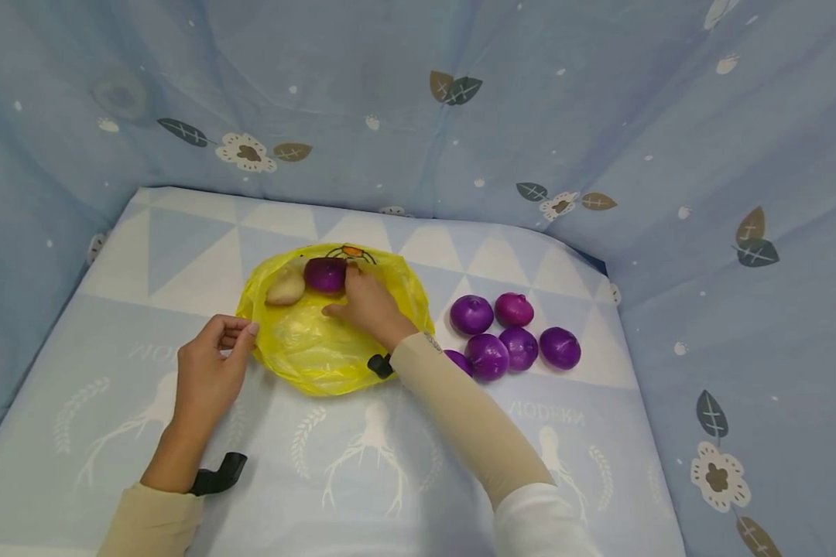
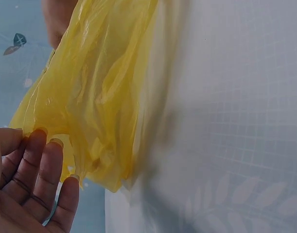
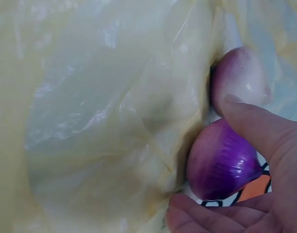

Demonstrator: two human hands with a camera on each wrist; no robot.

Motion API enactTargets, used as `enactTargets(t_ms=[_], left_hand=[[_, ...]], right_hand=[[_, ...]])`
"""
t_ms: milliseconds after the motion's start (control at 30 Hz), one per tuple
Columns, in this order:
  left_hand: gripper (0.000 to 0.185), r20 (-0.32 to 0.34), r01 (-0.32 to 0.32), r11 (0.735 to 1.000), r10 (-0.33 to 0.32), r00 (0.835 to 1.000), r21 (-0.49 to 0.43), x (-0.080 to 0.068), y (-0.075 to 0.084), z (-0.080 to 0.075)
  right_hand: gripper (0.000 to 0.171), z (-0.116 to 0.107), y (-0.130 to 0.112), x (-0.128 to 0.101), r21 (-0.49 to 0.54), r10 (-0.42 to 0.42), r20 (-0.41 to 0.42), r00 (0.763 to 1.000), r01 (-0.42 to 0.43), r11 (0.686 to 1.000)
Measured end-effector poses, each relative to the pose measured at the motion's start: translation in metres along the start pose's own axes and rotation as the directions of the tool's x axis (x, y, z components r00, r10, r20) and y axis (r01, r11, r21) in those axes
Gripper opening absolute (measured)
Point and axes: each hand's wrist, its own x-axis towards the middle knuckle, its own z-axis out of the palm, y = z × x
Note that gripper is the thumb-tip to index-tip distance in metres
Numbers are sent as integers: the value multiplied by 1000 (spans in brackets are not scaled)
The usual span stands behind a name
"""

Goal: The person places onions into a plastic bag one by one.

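A yellow plastic bag [image 1: 313, 360] lies spread wide with its mouth facing up. At its left rim my left hand [image 1: 212, 363] pinches the thin plastic between thumb and fingertips, with the other fingers loosely bent [image 2: 34, 179]. My right hand [image 1: 372, 305] reaches into the bag beside a purple onion [image 1: 325, 275]. Its thumb and fingers are spread on either side of that onion [image 3: 221, 160], the thumb tip overlapping a paler, whitish-pink onion [image 3: 240, 77] in the right wrist view. In the head view the pale onion [image 1: 286, 286] sits left of the purple one.
Several purple onions [image 1: 488, 357] lie grouped on the patterned tablecloth [image 1: 306, 503] right of the bag, one partly hidden by the right sleeve [image 1: 460, 410]. A blue curtain [image 1: 362, 93] with leaf and flower prints surrounds the table. Black wrist-camera mounts [image 1: 219, 473] show at both wrists.
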Motion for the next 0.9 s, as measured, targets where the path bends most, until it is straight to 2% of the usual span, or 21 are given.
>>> enactTargets(t_ms=[333, 667, 900], left_hand=[[22, 5, 2, 1000, -2, 1000, 7, 1, 3, 1], [22, 5, 22, 1000, -22, 1000, 1, -1, 3, 0], [23, -6, 28, 1000, -28, 1000, -1, -2, 3, 0]], right_hand=[[99, -25, 10, -40, 32, -96, 53, 994, 94, 995], [95, -39, 17, -89, -88, -211, 85, 974, 219, 972], [95, -46, 25, -119, -107, -279, 38, 959, 282, 953]])
